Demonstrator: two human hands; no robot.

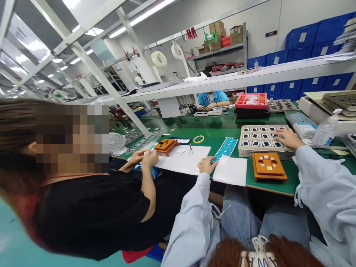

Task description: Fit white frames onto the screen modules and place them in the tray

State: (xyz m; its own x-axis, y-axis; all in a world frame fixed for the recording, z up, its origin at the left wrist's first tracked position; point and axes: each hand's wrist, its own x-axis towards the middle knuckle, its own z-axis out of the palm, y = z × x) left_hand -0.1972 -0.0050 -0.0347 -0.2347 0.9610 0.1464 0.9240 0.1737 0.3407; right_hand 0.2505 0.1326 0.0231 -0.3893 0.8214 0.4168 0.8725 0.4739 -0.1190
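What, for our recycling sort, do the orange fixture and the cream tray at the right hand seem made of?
The orange fixture looks like matt machined plastic or resin board, judging by its crisp cut-outs and flat edges; another composite is possible. The cream tray by the right hand looks like moulded plastic, with a low sheen and uniform rounded pockets.

this is a factory workshop, set up as a production line for small parts. a long green-topped bench (pixel 222 129) runs beneath a white overhead shelf (pixel 194 83) and carries a compartment tray (pixel 258 139) and an orange jig (pixel 269 165). blue storage bins (pixel 302 35) are stacked along the wall, reels of white tape (pixel 159 58) hang overhead, strip lights (pixel 139 18) cross the ceiling, and a pale work smock (pixel 328 193) and a blue work shirt (pixel 213 99) show at the bench.
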